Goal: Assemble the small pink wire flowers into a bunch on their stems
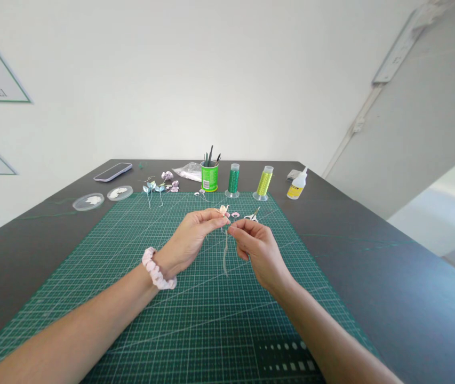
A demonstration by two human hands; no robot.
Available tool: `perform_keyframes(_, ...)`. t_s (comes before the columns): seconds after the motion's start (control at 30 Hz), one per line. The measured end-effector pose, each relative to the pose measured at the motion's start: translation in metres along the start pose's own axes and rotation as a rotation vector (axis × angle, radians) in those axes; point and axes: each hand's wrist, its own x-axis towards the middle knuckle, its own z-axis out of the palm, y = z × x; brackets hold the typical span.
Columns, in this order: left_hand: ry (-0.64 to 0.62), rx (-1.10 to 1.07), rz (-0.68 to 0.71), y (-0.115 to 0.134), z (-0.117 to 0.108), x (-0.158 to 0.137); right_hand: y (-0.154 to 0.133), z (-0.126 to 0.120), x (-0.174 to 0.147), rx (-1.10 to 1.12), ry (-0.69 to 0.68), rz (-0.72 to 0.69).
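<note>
Between the fingertips of my left hand [191, 232] is a small pale cream-pink flower [223, 209], its petals showing above the thumb. My right hand [256, 246] is pinched close beside it, at a thin greenish thread [225, 256] that hangs down between the two hands over the mat. A pink scrunchie [158, 269] circles my left wrist. Just beyond my hands, a small pink ring-shaped piece [236, 215] and white-handled scissors [252, 217] lie on the green cutting mat [195, 330].
Behind stand a green can of tools [209, 177], a dark green thread spool [233, 180], a yellow-green spool [264, 183] and a glue bottle [297, 185]. Blue flowers [153, 186], purple flowers [174, 186], clear dishes [88, 202] and a phone [112, 172] lie left.
</note>
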Motion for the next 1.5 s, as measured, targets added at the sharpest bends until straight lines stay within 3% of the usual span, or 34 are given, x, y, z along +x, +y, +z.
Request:
perform_keyframes(0.8, -0.051, 0.008, -0.009, -0.0017, -0.0015, -0.0006, 0.0007, -0.0004, 0.0005, 0.023, -0.002, -0.019)
perform_keyframes(1.03, -0.122, -0.025, -0.006, -0.0050, -0.0032, 0.0008, 0.0009, -0.0003, 0.0007, 0.047, -0.020, -0.012)
perform_keyframes(1.5, -0.143, -0.072, -0.075, -0.0011, 0.0000, -0.0010, -0.0026, 0.0004, -0.0006, 0.082, -0.044, 0.005)
